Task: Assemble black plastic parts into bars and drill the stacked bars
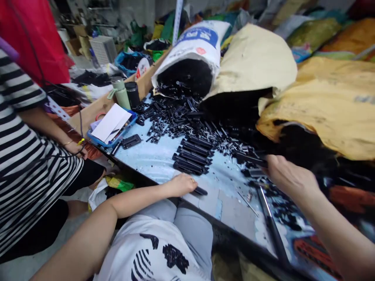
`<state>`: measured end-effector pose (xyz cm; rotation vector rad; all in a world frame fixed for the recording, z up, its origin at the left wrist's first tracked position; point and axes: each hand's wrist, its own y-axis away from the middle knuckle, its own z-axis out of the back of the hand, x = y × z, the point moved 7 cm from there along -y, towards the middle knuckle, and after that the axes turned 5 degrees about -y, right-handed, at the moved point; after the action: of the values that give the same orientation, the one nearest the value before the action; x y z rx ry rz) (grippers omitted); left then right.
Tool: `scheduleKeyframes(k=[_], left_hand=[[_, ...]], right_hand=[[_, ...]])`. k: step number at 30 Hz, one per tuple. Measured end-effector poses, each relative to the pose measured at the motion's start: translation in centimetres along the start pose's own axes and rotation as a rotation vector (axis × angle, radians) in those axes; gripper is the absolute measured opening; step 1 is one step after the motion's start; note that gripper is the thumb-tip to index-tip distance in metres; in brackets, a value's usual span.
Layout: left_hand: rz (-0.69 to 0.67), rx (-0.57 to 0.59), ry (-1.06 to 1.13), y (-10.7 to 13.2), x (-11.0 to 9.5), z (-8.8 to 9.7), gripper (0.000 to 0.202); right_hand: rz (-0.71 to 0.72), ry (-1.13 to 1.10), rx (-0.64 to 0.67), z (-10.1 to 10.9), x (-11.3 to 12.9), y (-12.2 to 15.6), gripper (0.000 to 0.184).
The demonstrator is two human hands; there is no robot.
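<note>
My left hand [182,184] is closed near the table's front edge. The end of a small black plastic piece [200,191] pokes out from under its fingers. Over the right part of the table, my right hand [283,171] is closed on a long black plastic piece [250,158], which points to the left. Beyond my left hand lies a row of several long black plastic housings [193,156], side by side. Small shiny metal pins [234,146] are scattered between the row and my right hand. My fingertips are partly hidden on both hands.
Loose black parts [175,113] spill from a white sack [202,43]. Two yellowish sacks [254,58] lie to its right. A screwdriver-like tool [272,226] rests at front right. A blue tray [129,121] and green bottle [120,93] stand left, beside a person in stripes [23,156].
</note>
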<state>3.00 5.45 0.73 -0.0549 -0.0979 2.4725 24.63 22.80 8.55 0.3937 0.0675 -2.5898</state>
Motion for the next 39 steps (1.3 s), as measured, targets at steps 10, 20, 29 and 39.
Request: scheduleKeyframes(k=[10,20,29,39], left_hand=[[0.030,0.167,0.168,-0.9,0.0,0.1,0.027],[0.017,0.137,0.216,-1.7,-1.0,0.4,0.046],[0.006,-0.024,0.296,-0.8,-0.5,0.4,0.070],[-0.012,-0.149,0.319,-0.3,-0.4,1.0,0.059]], right_hand=[[0.337,-0.447,0.159,-2.8,15.1,12.9,0.028],[0.198,-0.408,0.134,-4.6,16.7,13.1,0.038],[0.184,-0.333,0.046,-0.8,17.1,13.6,0.033],[0.215,-0.313,0.176,0.9,16.8,12.4,0.030]])
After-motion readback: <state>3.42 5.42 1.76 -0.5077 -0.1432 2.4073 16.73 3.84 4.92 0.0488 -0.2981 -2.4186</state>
